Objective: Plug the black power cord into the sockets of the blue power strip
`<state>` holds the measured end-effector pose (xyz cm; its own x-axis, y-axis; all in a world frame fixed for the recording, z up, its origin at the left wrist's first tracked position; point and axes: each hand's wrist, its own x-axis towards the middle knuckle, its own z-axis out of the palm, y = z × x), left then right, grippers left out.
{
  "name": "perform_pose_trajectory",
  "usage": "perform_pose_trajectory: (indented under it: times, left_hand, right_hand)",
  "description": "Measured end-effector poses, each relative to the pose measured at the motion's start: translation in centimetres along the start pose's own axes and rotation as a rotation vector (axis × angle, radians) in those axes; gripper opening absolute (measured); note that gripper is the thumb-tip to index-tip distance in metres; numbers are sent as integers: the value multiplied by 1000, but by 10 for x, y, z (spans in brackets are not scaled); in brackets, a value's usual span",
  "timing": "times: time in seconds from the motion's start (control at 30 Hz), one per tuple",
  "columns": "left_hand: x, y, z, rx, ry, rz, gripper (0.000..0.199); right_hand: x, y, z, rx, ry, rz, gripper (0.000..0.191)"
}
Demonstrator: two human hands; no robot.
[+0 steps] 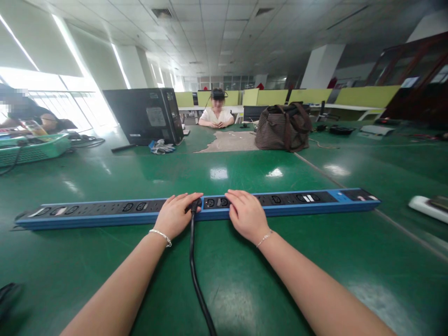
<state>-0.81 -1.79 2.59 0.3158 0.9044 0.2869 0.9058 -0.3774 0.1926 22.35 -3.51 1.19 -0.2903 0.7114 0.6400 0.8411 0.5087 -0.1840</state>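
Observation:
A long blue and black power strip (115, 207) with several sockets lies across the green table in front of me. My left hand (177, 214) is closed around the black plug (194, 206) at the strip's middle, its fingers reaching behind the plug and its thumb in front. From that plug a thick black cord (193, 252) runs down towards me. To the right, my right hand (247, 214) grips the strip, with fingers laid over the top and thumb at the near side. Two sockets (216, 202) show between my hands. The plug's contact with its socket is hidden.
Beyond the strip stand a black computer case (143, 114), gloves (161, 147) and a brown bag (283, 126). A green basket (38, 151) is at the left, a white device (429, 207) at the right. One person (216, 112) sits opposite, another person (31, 109) at far left.

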Motion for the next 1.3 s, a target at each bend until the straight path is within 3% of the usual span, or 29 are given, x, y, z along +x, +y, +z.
perform_pose_trajectory:
  times: [0.1, 0.2, 0.27, 0.47, 0.87, 1.3]
  left_hand:
    - [-1, -5, 2, 15, 19, 79, 54]
    - [-1, -10, 5, 39, 44, 57, 67]
    - [-1, -12, 6, 91, 60, 35, 65]
    - [-3, -12, 7, 216, 128, 32, 41]
    - [-1, -15, 3, 154, 108, 57, 48]
    - [-2, -19, 10, 164, 161, 66, 44]
  right_hand:
    - [10, -35, 12, 142, -54, -96, 40]
    - [21, -58, 28, 207, -118, -111, 43]
    - [27, -66, 36, 193, -112, -91, 39]
    - [29, -68, 45, 91, -24, -101, 33]
    - [32, -64, 59, 281, -29, 26, 33]
    - [33, -64, 56, 211, -32, -19, 29]
